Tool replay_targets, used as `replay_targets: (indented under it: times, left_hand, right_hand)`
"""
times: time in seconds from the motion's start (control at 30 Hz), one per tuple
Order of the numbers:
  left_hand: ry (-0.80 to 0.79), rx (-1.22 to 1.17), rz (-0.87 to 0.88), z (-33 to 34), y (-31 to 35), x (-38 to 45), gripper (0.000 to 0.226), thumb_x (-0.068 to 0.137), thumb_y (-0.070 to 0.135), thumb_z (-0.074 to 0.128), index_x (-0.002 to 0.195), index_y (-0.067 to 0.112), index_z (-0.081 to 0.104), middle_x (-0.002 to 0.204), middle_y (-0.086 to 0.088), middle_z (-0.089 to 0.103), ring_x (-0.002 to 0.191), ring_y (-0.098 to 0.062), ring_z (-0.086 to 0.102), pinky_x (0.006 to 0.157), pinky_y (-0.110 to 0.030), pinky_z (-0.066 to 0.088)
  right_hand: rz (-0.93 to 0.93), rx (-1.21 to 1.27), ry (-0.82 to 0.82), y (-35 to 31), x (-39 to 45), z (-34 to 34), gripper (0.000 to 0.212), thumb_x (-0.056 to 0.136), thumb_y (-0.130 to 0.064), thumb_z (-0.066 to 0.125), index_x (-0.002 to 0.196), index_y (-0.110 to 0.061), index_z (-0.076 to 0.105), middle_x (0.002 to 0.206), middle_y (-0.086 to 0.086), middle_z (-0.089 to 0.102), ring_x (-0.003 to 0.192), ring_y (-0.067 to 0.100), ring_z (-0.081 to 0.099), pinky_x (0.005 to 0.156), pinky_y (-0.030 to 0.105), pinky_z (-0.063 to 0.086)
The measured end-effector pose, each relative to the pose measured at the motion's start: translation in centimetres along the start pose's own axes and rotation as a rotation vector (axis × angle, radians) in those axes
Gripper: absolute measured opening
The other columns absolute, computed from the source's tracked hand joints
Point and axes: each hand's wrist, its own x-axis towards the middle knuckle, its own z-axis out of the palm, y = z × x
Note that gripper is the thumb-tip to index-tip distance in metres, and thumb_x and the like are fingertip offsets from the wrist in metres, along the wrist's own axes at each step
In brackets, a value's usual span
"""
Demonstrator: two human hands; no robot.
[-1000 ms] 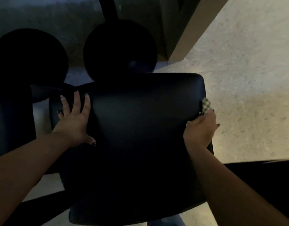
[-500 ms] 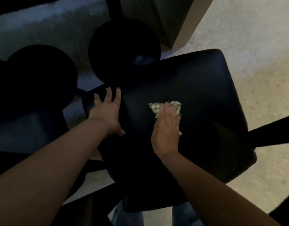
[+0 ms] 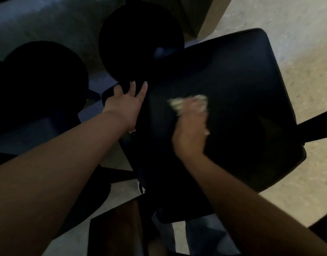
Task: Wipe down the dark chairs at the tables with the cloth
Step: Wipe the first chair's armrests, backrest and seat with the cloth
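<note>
Head view: wiping was in hand. The right hand (image 3: 191, 130), blurred, pressed the cloth (image 3: 186, 103) flat on the dark chair (image 3: 242, 93) seat's middle, fingers apparently straight. The left hand (image 3: 124, 106), fingers spread, steadied its left edge. Next, I judge, unwiped outer areas needed sweeping.

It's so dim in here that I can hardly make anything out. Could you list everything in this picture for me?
chair: one, black, centre and right, padded surface facing the camera.
cloth: one, pale and patterned, blurred, on the chair under the right hand.
round bases: two, black, on the floor at upper left and upper centre, probably table feet.
floor: light speckled on the right, greyer at upper left.
tan panel: one, top centre; what it belongs to is unclear.
left hand: fingers spread, resting on the chair's left edge.
right hand: pressing the cloth against the chair, blurred.
</note>
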Motion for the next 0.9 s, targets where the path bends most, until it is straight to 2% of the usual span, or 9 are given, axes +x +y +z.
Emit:
replay_targets:
  times: [0.13,0.27,0.37,0.47,0.53,0.6,0.7,0.8,0.9]
  left_hand:
    - [0.003,-0.01,-0.016,0.1,0.3,-0.1,0.126,0.078,0.029,0.079,0.151,0.025,-0.024,0.162,-0.006,-0.011,0.14,-0.045,0.015,0.099,-0.048,0.043]
    - [-0.018,0.001,-0.009,-0.4,1.0,-0.3,0.132,0.074,0.029,0.083,0.15,0.023,-0.025,0.162,-0.007,-0.014,0.14,-0.046,0.015,0.1,-0.048,0.042]
    - [-0.018,0.023,-0.032,-0.2,1.6,-0.5,0.127,0.079,0.025,0.079,0.149,0.018,-0.027,0.158,-0.02,-0.019,0.141,-0.048,0.012,0.107,-0.049,0.036]
    - [0.117,0.143,0.037,-0.1,3.2,-0.6,0.126,0.08,0.032,0.076,0.148,0.017,-0.029,0.149,-0.029,-0.033,0.144,-0.049,-0.003,0.111,-0.051,0.029]
    - [0.171,0.164,0.171,-0.1,4.5,-0.3,0.134,0.074,0.04,0.08,0.146,0.025,-0.031,0.145,-0.023,-0.043,0.144,-0.049,-0.01,0.111,-0.054,0.03]
    - [0.088,0.055,0.276,-0.5,6.4,0.1,0.137,0.068,0.049,0.081,0.143,0.038,-0.033,0.144,-0.011,-0.05,0.142,-0.05,-0.017,0.109,-0.062,0.028]
    - [-0.042,-0.016,0.329,-0.5,9.7,0.7,0.135,0.063,0.06,0.079,0.138,0.052,-0.033,0.141,0.003,-0.054,0.133,-0.056,-0.033,0.102,-0.076,0.019]
    - [-0.019,0.009,0.287,0.2,10.7,0.8,0.138,0.059,0.066,0.078,0.131,0.052,-0.039,0.139,0.002,-0.056,0.129,-0.058,-0.036,0.099,-0.079,0.018]
    - [0.011,-0.025,0.296,0.9,10.6,0.7,0.139,0.057,0.064,0.08,0.13,0.055,-0.038,0.14,0.004,-0.055,0.13,-0.056,-0.037,0.099,-0.08,0.017]
  right_hand:
    - [-0.58,0.126,-0.25,-4.2,-6.0,0.2,0.056,0.083,-0.013,0.036,0.137,-0.002,0.047,0.143,0.017,0.045,0.135,0.037,0.038,0.113,0.049,0.025]
    - [-0.727,0.006,-0.333,0.7,-2.4,-1.1,0.062,0.08,-0.013,0.035,0.142,-0.004,0.041,0.148,0.016,0.039,0.14,0.033,0.032,0.114,0.044,0.019]
    - [-0.406,0.019,-0.246,6.8,1.9,-2.4,0.07,0.076,0.0,0.048,0.144,0.0,0.033,0.151,0.02,0.031,0.142,0.037,0.025,0.116,0.044,0.008]
    - [-0.128,-0.001,-0.165,12.4,5.3,-3.6,0.071,0.084,-0.004,0.051,0.149,-0.003,0.022,0.157,0.014,0.019,0.146,0.031,0.012,0.117,0.041,0.002]
    - [0.015,-0.01,-0.118,14.6,6.6,-4.0,0.068,0.089,-0.01,0.046,0.151,-0.006,0.018,0.159,0.011,0.014,0.147,0.028,0.007,0.117,0.039,-0.001]
    - [0.169,0.016,-0.061,16.0,7.2,-4.2,0.062,0.093,-0.013,0.04,0.151,-0.006,0.017,0.159,0.011,0.012,0.147,0.027,0.006,0.118,0.039,-0.001]
    - [0.387,0.039,0.008,16.9,6.2,-4.2,0.062,0.095,-0.018,0.044,0.151,-0.009,0.02,0.16,0.009,0.008,0.147,0.028,0.005,0.119,0.04,0.005]
    - [0.577,0.132,0.104,17.0,2.9,-4.3,0.057,0.094,-0.018,0.046,0.148,-0.015,0.029,0.158,0.01,0.008,0.144,0.034,0.013,0.114,0.043,0.023]
    - [0.702,0.146,0.103,17.6,-0.6,-3.9,0.06,0.094,-0.018,0.049,0.149,-0.019,0.026,0.158,0.009,0.007,0.144,0.034,0.014,0.114,0.043,0.027]
